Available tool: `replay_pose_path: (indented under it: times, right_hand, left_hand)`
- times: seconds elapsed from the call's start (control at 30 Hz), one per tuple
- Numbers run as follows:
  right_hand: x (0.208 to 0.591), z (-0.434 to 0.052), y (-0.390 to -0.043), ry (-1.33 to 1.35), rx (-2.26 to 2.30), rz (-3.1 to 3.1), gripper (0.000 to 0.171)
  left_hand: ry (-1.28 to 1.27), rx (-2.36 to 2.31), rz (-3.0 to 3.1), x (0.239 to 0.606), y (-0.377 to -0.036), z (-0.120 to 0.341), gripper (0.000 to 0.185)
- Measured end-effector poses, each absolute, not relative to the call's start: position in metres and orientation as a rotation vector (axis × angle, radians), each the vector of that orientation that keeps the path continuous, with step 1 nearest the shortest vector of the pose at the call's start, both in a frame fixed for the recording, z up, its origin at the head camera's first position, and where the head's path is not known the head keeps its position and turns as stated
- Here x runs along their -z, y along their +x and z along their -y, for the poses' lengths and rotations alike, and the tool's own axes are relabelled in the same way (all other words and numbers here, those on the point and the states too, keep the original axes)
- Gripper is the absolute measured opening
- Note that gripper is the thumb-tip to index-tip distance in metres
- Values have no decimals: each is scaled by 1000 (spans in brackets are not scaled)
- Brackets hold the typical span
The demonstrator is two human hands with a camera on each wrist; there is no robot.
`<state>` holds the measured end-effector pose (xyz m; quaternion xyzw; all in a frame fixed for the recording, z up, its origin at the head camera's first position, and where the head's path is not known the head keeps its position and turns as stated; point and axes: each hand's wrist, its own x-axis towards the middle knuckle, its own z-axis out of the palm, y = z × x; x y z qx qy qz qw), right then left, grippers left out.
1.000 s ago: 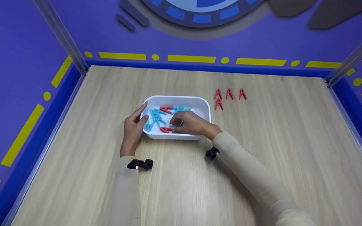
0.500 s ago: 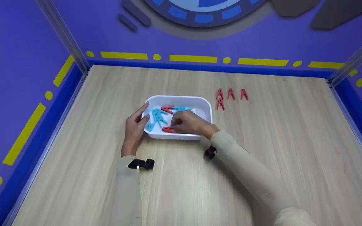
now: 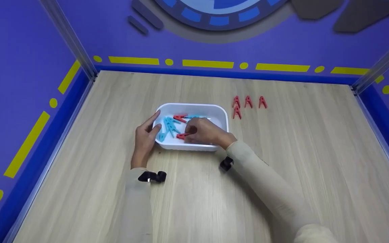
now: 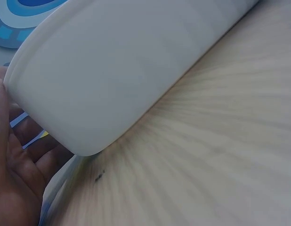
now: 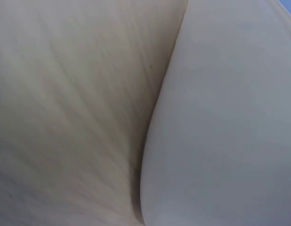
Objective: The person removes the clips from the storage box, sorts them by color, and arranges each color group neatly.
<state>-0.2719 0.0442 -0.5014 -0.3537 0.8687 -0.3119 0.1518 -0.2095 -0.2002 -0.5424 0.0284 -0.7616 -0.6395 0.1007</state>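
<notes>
A white plastic tub (image 3: 218,114) stands on the table, with several blue clothespins (image 3: 170,125) and a red clothespin (image 3: 180,117) lying in it. My left hand (image 3: 144,138) grips the tub's left end, its thumb over the rim. In the left wrist view the fingers of that hand (image 4: 23,174) lie along the tub's outer wall (image 4: 98,80). Inside the tub, my right hand (image 3: 204,131) pinches another red clothespin (image 3: 181,136), whose far end is hidden by the fingers. The right wrist view has only the tub's wall (image 5: 221,122) and the tabletop, without the hand.
Several red clothespins (image 3: 248,102) stand grouped on the wooden table (image 3: 302,141) to the right of the tub, one in front of the others. Blue-purple panels (image 3: 201,50) with yellow marks wall in the back and both sides.
The red clothespin at my right hand has risen slightly from the tub's front side. My left hand keeps its grip on the tub. The head view has shifted a little.
</notes>
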Motion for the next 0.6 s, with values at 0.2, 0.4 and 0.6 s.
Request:
replay_pose_path:
  times: [0.2, 0.4, 0.6]
  right_hand:
    - [501, -47, -272, -1040, 900, -2491, 17]
    - [497, -50, -271, -1032, 971, -2514, 20]
    - [482, -61, -271, -1018, 1159, -2581, 22]
  left_hand:
    - [32, 1859, 2221, 544, -211, 200, 50]
    - [58, 1867, 2230, 545, -211, 200, 50]
    - [64, 1881, 2226, 544, -210, 200, 50]
